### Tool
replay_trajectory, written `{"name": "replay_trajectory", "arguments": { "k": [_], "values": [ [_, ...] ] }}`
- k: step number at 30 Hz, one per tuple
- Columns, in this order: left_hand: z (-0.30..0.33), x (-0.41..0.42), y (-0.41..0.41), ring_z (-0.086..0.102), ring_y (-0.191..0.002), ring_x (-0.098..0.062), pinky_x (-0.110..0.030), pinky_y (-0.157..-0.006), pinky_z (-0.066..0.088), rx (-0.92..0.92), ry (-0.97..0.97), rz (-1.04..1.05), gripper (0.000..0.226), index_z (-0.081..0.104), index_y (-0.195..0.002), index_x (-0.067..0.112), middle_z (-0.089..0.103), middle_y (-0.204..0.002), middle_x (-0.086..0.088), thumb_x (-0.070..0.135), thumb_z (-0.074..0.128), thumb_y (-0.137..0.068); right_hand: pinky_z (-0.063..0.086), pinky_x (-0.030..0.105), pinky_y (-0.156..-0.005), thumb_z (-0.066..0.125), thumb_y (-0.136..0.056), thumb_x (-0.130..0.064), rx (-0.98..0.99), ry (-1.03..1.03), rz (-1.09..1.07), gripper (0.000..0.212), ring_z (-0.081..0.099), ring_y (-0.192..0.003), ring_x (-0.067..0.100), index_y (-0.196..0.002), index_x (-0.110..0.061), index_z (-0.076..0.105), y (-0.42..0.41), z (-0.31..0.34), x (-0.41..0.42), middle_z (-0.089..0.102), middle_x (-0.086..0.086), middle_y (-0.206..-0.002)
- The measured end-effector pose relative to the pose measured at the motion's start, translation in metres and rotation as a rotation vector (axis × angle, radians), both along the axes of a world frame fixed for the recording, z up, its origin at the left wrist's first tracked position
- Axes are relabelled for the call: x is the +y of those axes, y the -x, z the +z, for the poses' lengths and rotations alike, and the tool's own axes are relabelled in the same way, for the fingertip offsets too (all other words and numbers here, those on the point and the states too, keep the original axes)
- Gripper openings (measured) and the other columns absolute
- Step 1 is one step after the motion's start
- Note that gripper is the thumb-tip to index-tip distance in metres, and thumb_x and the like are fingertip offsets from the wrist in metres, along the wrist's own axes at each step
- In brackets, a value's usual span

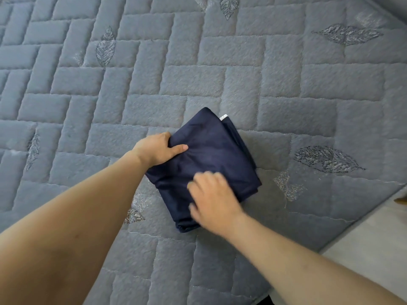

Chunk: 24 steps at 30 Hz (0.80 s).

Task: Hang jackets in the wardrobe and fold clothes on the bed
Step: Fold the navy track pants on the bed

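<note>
A navy blue garment (211, 150), folded into a compact rectangle with a small white label at its far corner, lies on the grey quilted bed cover (286, 89). My left hand (157, 150) grips the garment's left edge, thumb on top and fingers tucked under the fold. My right hand (212, 199) lies over the garment's near corner, blurred by motion, with its fingers bent onto the cloth; whether they hold the cloth cannot be told. No jacket or wardrobe is in view.
The bed cover with stitched brick pattern and embroidered leaves fills most of the view. The bed's edge runs diagonally at the lower right, with pale floor (374, 238) beyond it.
</note>
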<state>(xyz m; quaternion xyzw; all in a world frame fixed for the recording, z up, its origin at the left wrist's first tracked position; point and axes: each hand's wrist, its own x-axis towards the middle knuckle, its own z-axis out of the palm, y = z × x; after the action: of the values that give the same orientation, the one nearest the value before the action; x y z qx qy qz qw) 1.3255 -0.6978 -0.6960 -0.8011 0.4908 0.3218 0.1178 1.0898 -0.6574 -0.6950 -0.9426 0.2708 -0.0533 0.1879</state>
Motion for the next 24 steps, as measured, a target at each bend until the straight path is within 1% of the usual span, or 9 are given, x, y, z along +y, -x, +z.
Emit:
{"name": "replay_trajectory", "arguments": {
  "k": [2, 3, 6, 9, 13, 15, 17, 21, 24],
  "values": [
    [-0.005, 0.003, 0.002, 0.052, -0.076, -0.017, -0.033, -0.07, 0.038, 0.037, -0.025, 0.008, 0.049, 0.047, -0.084, 0.027, 0.055, -0.084, 0.007, 0.076, 0.046, -0.083, 0.042, 0.04, -0.084, 0.064, -0.076, -0.053, 0.189, -0.072, 0.18, 0.049, 0.051, -0.091, 0.025, -0.108, -0.017, 0.053, -0.001, -0.006, 0.037, 0.053, 0.004, -0.101],
    [-0.007, 0.003, 0.003, 0.051, -0.073, -0.015, -0.032, -0.069, 0.037, 0.062, -0.033, 0.017, 0.047, 0.047, -0.083, 0.026, 0.055, -0.082, 0.007, 0.073, 0.047, -0.085, 0.043, 0.038, -0.085, 0.066, -0.076, -0.054, 0.247, -0.085, 0.238, 0.051, 0.05, -0.091, 0.022, -0.11, -0.018, 0.05, -0.001, -0.01, 0.051, 0.051, 0.002, -0.101],
    [-0.011, -0.002, 0.002, 0.051, -0.071, -0.011, -0.031, -0.07, 0.037, 0.123, -0.056, 0.051, 0.043, 0.049, -0.082, 0.026, 0.054, -0.08, 0.009, 0.069, 0.049, -0.088, 0.042, 0.035, -0.08, 0.067, -0.081, -0.034, 0.241, 0.0, 0.386, 0.043, 0.046, -0.087, 0.019, -0.116, -0.022, 0.046, -0.008, -0.021, 0.068, 0.046, 0.0, -0.1],
    [-0.012, -0.008, -0.002, 0.054, -0.082, -0.018, -0.031, -0.077, 0.04, 0.151, -0.087, 0.056, 0.048, 0.056, -0.099, 0.022, 0.057, -0.089, 0.006, 0.068, 0.05, -0.088, 0.041, 0.029, -0.069, 0.065, -0.076, -0.022, 0.246, 0.093, 0.494, 0.033, 0.049, -0.078, 0.015, -0.108, -0.026, 0.056, -0.01, -0.024, 0.062, 0.051, -0.004, -0.097],
    [-0.01, -0.016, -0.007, 0.054, -0.092, -0.023, -0.036, -0.085, 0.043, 0.108, -0.113, 0.013, 0.06, 0.059, -0.114, 0.016, 0.058, -0.102, 0.001, 0.069, 0.047, -0.089, 0.042, 0.027, -0.064, 0.068, -0.07, -0.017, 0.339, 0.097, 0.512, 0.026, 0.049, -0.07, 0.013, -0.095, -0.025, 0.062, 0.003, -0.025, 0.052, 0.051, -0.006, -0.087],
    [-0.011, -0.016, -0.007, 0.054, -0.093, -0.024, -0.039, -0.088, 0.045, 0.069, -0.111, 0.012, 0.06, 0.058, -0.111, 0.016, 0.058, -0.101, 0.0, 0.07, 0.044, -0.089, 0.043, 0.028, -0.064, 0.067, -0.064, -0.015, 0.361, 0.121, 0.495, 0.018, 0.046, -0.067, 0.014, -0.075, -0.025, 0.057, 0.008, -0.02, 0.047, 0.047, -0.006, -0.081],
    [-0.011, -0.016, -0.005, 0.053, -0.09, -0.024, -0.038, -0.083, 0.043, 0.026, -0.092, 0.012, 0.055, 0.054, -0.102, 0.017, 0.056, -0.098, 0.0, 0.069, 0.043, -0.09, 0.044, 0.029, -0.063, 0.066, -0.058, -0.012, 0.38, 0.133, 0.512, 0.021, 0.045, -0.066, 0.015, -0.064, -0.024, 0.05, 0.014, -0.014, 0.04, 0.045, -0.005, -0.078],
    [-0.006, -0.019, 0.002, 0.052, -0.088, -0.023, -0.036, -0.078, 0.04, -0.04, -0.131, -0.03, 0.056, 0.053, -0.101, 0.014, 0.056, -0.096, 0.0, 0.068, 0.041, -0.092, 0.04, 0.027, -0.057, 0.066, -0.055, -0.009, 0.378, 0.083, 0.517, 0.026, 0.043, -0.06, 0.013, -0.059, -0.024, 0.046, 0.03, -0.011, 0.035, 0.044, -0.005, -0.073],
    [-0.006, -0.02, 0.004, 0.052, -0.087, -0.023, -0.036, -0.075, 0.039, -0.077, -0.14, -0.038, 0.056, 0.052, -0.099, 0.015, 0.059, -0.1, -0.001, 0.069, 0.04, -0.092, 0.046, 0.03, -0.073, 0.064, -0.072, -0.012, 0.425, -0.026, 0.527, 0.016, 0.046, -0.072, 0.016, -0.068, -0.02, 0.051, 0.046, -0.013, 0.033, 0.046, -0.002, -0.086]
  ]
}}
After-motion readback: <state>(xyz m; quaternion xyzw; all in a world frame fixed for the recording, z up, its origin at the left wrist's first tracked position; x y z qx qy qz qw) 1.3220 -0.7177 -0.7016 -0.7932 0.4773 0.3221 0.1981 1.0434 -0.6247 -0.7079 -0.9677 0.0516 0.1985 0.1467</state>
